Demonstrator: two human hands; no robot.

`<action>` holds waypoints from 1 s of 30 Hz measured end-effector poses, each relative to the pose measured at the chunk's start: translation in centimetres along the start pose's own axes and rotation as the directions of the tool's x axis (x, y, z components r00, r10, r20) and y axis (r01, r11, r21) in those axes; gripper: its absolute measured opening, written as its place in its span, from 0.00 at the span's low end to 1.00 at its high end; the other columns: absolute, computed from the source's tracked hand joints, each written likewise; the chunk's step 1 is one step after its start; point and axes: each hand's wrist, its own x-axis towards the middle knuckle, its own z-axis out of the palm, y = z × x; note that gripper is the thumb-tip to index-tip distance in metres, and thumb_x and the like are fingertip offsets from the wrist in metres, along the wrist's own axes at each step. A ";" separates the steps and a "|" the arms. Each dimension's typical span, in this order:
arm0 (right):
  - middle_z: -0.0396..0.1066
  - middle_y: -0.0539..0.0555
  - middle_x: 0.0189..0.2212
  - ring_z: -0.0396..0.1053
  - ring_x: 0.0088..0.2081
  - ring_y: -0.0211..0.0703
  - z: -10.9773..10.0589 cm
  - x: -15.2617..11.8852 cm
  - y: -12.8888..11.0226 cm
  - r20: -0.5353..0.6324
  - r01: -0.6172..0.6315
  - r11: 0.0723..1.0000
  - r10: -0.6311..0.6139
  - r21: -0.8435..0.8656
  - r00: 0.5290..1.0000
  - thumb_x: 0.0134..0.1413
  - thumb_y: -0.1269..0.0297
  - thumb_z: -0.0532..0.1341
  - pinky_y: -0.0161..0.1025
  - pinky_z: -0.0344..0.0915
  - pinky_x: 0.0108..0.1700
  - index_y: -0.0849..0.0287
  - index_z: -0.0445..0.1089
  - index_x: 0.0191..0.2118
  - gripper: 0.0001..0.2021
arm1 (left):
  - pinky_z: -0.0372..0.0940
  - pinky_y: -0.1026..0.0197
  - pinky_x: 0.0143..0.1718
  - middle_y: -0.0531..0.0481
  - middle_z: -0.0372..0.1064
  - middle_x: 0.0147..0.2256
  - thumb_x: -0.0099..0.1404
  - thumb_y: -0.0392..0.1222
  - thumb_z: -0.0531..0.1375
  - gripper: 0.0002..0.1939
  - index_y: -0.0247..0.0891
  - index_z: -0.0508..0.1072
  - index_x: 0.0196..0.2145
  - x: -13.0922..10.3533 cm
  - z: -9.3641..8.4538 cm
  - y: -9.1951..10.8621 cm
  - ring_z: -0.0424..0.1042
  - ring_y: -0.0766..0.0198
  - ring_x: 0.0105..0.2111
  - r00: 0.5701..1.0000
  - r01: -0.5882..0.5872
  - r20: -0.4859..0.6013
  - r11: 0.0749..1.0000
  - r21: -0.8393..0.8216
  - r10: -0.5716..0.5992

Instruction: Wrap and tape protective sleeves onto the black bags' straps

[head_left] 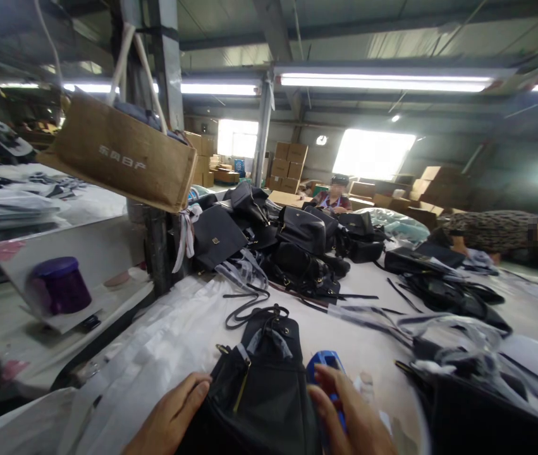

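Observation:
A small black backpack (273,398) lies in front of me at the bottom centre, its flap (273,335) folded away from me and its drawstring top showing. A gold zip (242,387) runs down its left part. My left hand (174,411) grips the bag's left side, thumb and fingertips at the edge. On the opposite side my right hand (349,411) holds the right edge, its thumb touching the bag. Just behind the right fingers lies a blue plastic object (328,361), partly covered, its kind unclear. A thin black strap (244,308) curls out beyond the flap.
More black bags (301,230) are heaped across the table (368,328). White wrapping sheets (155,341) lie at left. A brown tote (121,151) hangs on a post (167,69). A purple container (64,287) stands left. Co-workers (335,196) sit beyond and at right.

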 end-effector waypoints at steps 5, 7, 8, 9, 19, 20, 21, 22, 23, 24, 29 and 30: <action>0.78 0.59 0.39 0.76 0.43 0.51 5.4 7.9 -1.0 0.242 0.035 0.999 -0.025 -0.035 0.970 0.59 0.53 0.54 0.41 0.71 0.43 0.59 0.69 0.45 0.17 | 0.65 0.60 0.45 0.49 0.74 0.40 0.71 0.57 0.43 0.25 0.40 0.72 0.45 -1.7 -0.6 -1.0 0.72 0.57 0.43 0.998 -0.005 -0.056 0.986 -0.167 -0.005; 0.77 0.60 0.42 0.75 0.45 0.50 8.3 8.4 -2.7 0.283 0.131 0.990 -0.114 -0.045 0.952 0.61 0.55 0.53 0.41 0.71 0.45 0.59 0.68 0.47 0.16 | 0.65 0.60 0.45 0.48 0.75 0.40 0.72 0.56 0.43 0.24 0.39 0.72 0.43 -2.0 -2.6 -2.6 0.73 0.58 0.42 0.988 0.007 -0.151 0.982 -0.187 -0.036; 0.76 0.59 0.45 0.74 0.47 0.48 9.6 7.9 -3.6 0.319 0.218 0.975 -0.196 -0.033 0.927 0.62 0.55 0.53 0.40 0.70 0.47 0.58 0.67 0.50 0.17 | 0.65 0.60 0.44 0.48 0.75 0.38 0.72 0.55 0.44 0.22 0.39 0.72 0.41 -2.1 -3.8 -3.5 0.73 0.58 0.41 0.972 0.026 -0.229 0.990 -0.138 -0.057; 0.75 0.58 0.48 0.73 0.49 0.47 10.9 7.1 -4.5 0.361 0.341 0.940 -0.316 -0.004 0.877 0.62 0.55 0.53 0.38 0.70 0.48 0.56 0.66 0.52 0.17 | 0.65 0.59 0.44 0.48 0.74 0.38 0.71 0.54 0.46 0.20 0.40 0.71 0.40 -2.2 -5.0 -4.6 0.73 0.58 0.41 0.946 0.056 -0.316 0.997 -0.050 -0.069; 0.62 0.60 0.61 0.72 0.50 0.59 14.2 3.4 -5.5 0.661 0.673 0.677 -0.362 -0.299 0.658 0.44 0.69 0.66 0.45 0.73 0.42 0.41 0.59 0.61 0.37 | 0.63 0.51 0.50 0.43 0.68 0.45 0.69 0.40 0.52 0.12 0.39 0.67 0.48 -1.3 -7.1 -12.5 0.68 0.54 0.47 0.959 0.017 -0.240 0.818 0.575 0.149; 0.61 0.60 0.61 0.71 0.51 0.59 13.5 3.8 -5.9 0.672 0.626 0.712 -0.296 -0.319 0.679 0.43 0.70 0.65 0.45 0.72 0.43 0.42 0.59 0.62 0.37 | 0.62 0.51 0.52 0.43 0.68 0.47 0.69 0.39 0.53 0.13 0.39 0.66 0.50 -1.0 -6.6 -12.4 0.67 0.53 0.49 0.961 -0.014 -0.214 0.808 0.589 0.173; 0.60 0.60 0.61 0.71 0.51 0.58 12.8 4.2 -6.3 0.673 0.590 0.735 -0.252 -0.334 0.696 0.43 0.72 0.64 0.44 0.72 0.44 0.42 0.60 0.61 0.37 | 0.61 0.50 0.52 0.43 0.67 0.48 0.68 0.40 0.54 0.15 0.39 0.66 0.52 -0.8 -6.1 -12.2 0.66 0.53 0.50 0.965 -0.030 -0.192 0.799 0.601 0.181; 0.61 0.60 0.61 0.71 0.51 0.58 12.3 4.4 -6.7 0.666 0.566 0.749 -0.230 -0.345 0.710 0.43 0.73 0.62 0.44 0.72 0.44 0.43 0.61 0.61 0.36 | 0.60 0.50 0.52 0.43 0.67 0.48 0.67 0.40 0.56 0.16 0.40 0.65 0.52 -0.5 -5.8 -11.9 0.65 0.52 0.50 0.970 -0.034 -0.172 0.791 0.611 0.174; 0.62 0.60 0.60 0.72 0.51 0.58 12.1 4.5 -7.2 0.655 0.556 0.753 -0.227 -0.351 0.721 0.42 0.74 0.62 0.45 0.72 0.44 0.44 0.62 0.60 0.36 | 0.60 0.49 0.52 0.43 0.67 0.48 0.65 0.41 0.58 0.17 0.40 0.66 0.52 -0.1 -5.5 -11.7 0.65 0.50 0.50 0.975 -0.030 -0.154 0.785 0.619 0.159; 0.63 0.60 0.59 0.71 0.51 0.59 12.1 4.4 -7.6 0.640 0.560 0.749 -0.244 -0.353 0.729 0.42 0.75 0.62 0.46 0.72 0.44 0.44 0.63 0.59 0.35 | 0.60 0.49 0.51 0.42 0.67 0.47 0.63 0.41 0.61 0.17 0.39 0.67 0.50 0.2 -5.3 -11.5 0.65 0.49 0.49 0.980 -0.025 -0.137 0.781 0.625 0.141; 0.63 0.62 0.60 0.68 0.54 0.64 13.0 2.1 -8.7 0.465 0.727 0.594 -0.565 -0.344 0.681 0.42 0.74 0.64 0.53 0.66 0.51 0.49 0.65 0.58 0.33 | 0.59 0.52 0.44 0.45 0.69 0.38 0.61 0.37 0.61 0.01 0.38 0.71 0.33 1.7 -5.0 -11.2 0.65 0.51 0.42 0.989 -0.033 -0.097 0.801 0.598 0.113; 0.64 0.62 0.59 0.67 0.54 0.62 13.0 1.2 -8.8 0.405 0.760 0.560 -0.643 -0.330 0.650 0.45 0.74 0.63 0.52 0.65 0.52 0.49 0.66 0.57 0.30 | 0.58 0.53 0.44 0.45 0.69 0.37 0.62 0.36 0.60 0.01 0.38 0.71 0.31 1.9 -5.1 -11.2 0.65 0.52 0.42 0.989 -0.035 -0.095 0.811 0.584 0.111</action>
